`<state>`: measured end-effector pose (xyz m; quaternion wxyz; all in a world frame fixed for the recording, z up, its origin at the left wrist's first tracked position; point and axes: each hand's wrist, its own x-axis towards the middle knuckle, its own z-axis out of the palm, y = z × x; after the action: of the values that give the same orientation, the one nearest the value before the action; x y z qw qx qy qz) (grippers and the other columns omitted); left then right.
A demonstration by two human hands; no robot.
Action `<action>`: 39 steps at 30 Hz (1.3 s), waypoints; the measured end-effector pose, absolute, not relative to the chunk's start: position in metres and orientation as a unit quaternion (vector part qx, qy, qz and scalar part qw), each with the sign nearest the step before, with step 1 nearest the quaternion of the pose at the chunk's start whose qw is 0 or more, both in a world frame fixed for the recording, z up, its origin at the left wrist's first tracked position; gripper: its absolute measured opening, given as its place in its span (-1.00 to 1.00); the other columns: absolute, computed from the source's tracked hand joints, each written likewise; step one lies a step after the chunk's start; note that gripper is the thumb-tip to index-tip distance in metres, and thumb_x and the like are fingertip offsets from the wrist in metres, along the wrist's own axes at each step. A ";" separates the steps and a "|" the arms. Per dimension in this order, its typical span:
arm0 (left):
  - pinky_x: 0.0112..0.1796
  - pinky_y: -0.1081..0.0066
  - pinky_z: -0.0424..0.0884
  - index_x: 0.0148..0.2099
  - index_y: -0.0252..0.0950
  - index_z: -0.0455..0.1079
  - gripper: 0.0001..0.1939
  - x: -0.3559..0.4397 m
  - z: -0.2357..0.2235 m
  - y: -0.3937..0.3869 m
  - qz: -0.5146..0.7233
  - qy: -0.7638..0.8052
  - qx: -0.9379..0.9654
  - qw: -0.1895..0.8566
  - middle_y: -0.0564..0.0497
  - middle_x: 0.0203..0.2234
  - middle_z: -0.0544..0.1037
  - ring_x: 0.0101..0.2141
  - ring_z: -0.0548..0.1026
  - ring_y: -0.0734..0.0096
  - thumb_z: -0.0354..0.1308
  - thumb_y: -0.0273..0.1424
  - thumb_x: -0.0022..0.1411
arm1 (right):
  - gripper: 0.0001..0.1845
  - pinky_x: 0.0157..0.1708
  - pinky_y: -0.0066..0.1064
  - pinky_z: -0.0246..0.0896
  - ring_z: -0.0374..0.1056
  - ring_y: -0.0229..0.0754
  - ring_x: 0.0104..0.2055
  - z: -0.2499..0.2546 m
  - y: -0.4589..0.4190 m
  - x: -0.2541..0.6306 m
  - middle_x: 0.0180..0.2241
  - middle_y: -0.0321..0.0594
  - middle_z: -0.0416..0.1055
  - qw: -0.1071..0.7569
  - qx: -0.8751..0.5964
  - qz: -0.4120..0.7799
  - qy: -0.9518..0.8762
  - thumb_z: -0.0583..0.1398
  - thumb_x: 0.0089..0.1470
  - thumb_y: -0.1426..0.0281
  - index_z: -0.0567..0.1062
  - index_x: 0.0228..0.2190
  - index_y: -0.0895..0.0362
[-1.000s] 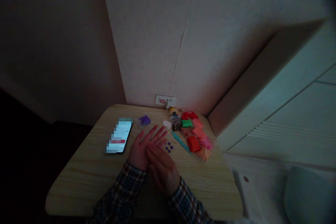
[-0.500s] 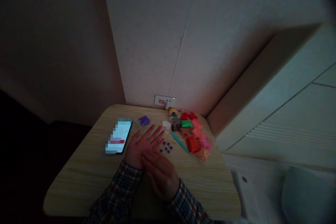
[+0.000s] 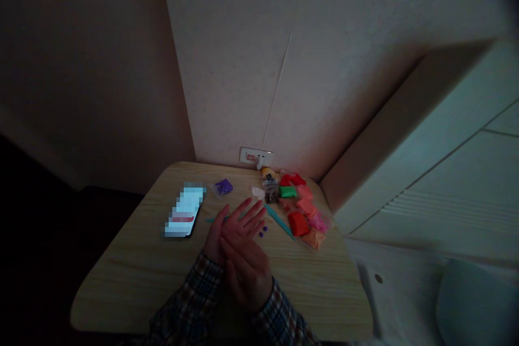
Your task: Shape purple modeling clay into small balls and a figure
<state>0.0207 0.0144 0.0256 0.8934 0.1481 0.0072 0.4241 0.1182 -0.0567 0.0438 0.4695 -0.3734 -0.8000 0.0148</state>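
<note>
My left hand (image 3: 233, 227) is palm up over the table, its fingers stretched and apart. Across its palm lies my right hand (image 3: 249, 265), fingers straight and resting flat on it; whatever may be between the palms is hidden. Just beyond my left fingertips, a few small purple clay balls (image 3: 265, 228) sit on the wood, partly covered by the hand. A teal modelling tool (image 3: 279, 223) lies to their right, and the end of another teal tool (image 3: 211, 220) pokes out left of my left hand. A purple clay packet (image 3: 223, 187) lies farther back.
On the left of the wooden table (image 3: 133, 281) lies a lit phone (image 3: 186, 211). Several coloured clay packets (image 3: 299, 223) are heaped at the back right, with a white piece (image 3: 258, 192) beside them. Behind, a wall socket (image 3: 256, 156) holds a plug.
Both hands have shifted slightly to the right, the right one sliding on the left palm. More purple balls are now covered, and a teal tool's end shows on the left.
</note>
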 end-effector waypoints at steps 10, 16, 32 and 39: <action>0.15 0.18 -0.24 0.25 -0.34 -0.10 -0.44 0.024 0.032 0.011 0.445 0.038 0.122 0.887 -0.22 0.18 0.10 0.18 0.05 0.16 -0.31 -0.20 0.27 | -0.58 0.05 -0.19 0.19 0.14 -0.14 0.13 0.040 -0.059 0.117 0.00 0.01 0.33 0.457 -0.395 0.018 -0.797 -0.04 0.10 0.51 0.31 0.01 0.29; 0.15 0.21 -0.24 0.27 -0.27 -0.19 -0.44 0.021 0.036 0.012 0.466 0.049 0.114 0.876 -0.17 0.20 0.06 0.18 0.06 0.20 -0.31 -0.19 0.27 | -0.55 0.05 -0.16 0.16 0.18 -0.15 0.11 0.035 -0.059 0.119 0.02 -0.01 0.31 0.442 -0.418 0.007 -0.794 -0.05 0.11 0.52 0.24 0.05 0.24; 0.15 0.19 -0.20 0.21 -0.32 0.01 -0.47 0.028 0.036 0.011 0.460 0.063 0.111 0.879 -0.18 0.12 0.25 0.15 0.13 0.18 -0.27 -0.20 0.27 | -0.54 0.06 -0.16 0.17 0.14 -0.13 0.13 0.033 -0.063 0.119 0.02 -0.05 0.30 0.433 -0.430 0.001 -0.792 -0.04 0.12 0.50 0.23 0.07 0.22; 0.13 0.18 -0.12 0.26 -0.37 -0.13 -0.41 0.036 0.042 0.011 0.441 0.083 0.103 0.888 -0.24 0.15 0.18 0.14 0.15 0.14 -0.24 -0.21 0.26 | -0.52 0.08 -0.12 0.12 0.07 -0.09 0.16 0.030 -0.058 0.127 0.08 -0.03 0.23 0.425 -0.410 0.020 -0.807 -0.06 0.13 0.47 0.19 0.09 0.24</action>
<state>0.0363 0.0115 0.0419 0.8879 0.1025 0.0828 0.4408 0.1265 -0.0576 0.0301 0.4250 -0.4099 -0.8068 0.0202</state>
